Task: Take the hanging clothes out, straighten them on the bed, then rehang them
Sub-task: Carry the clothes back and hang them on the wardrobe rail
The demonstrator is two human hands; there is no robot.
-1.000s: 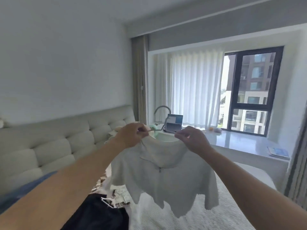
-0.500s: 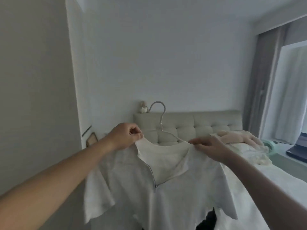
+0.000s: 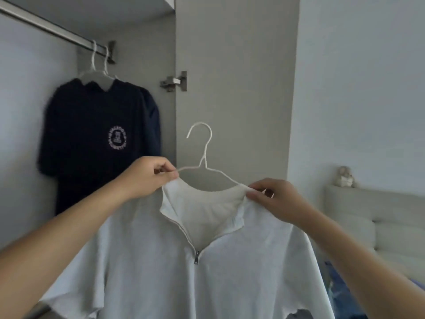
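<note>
At far left a navy shirt hangs from the wardrobe rail, its round chest emblem too blurred to read. The left hand and right hand each pinch a shoulder of the white zip shirt on its white hanger, held up near centre, shoulders running left to right, hook upright. Open rail lies left of the wardrobe door; a headboard stands at right.

Dim, soft daylight w/ no hard shadows; navy shirt was motion-blurred, wide-angle bent edges, whole frame slightly soft.

White zip shirt, white hanger — navy shirt, pale round emblem.
</note>
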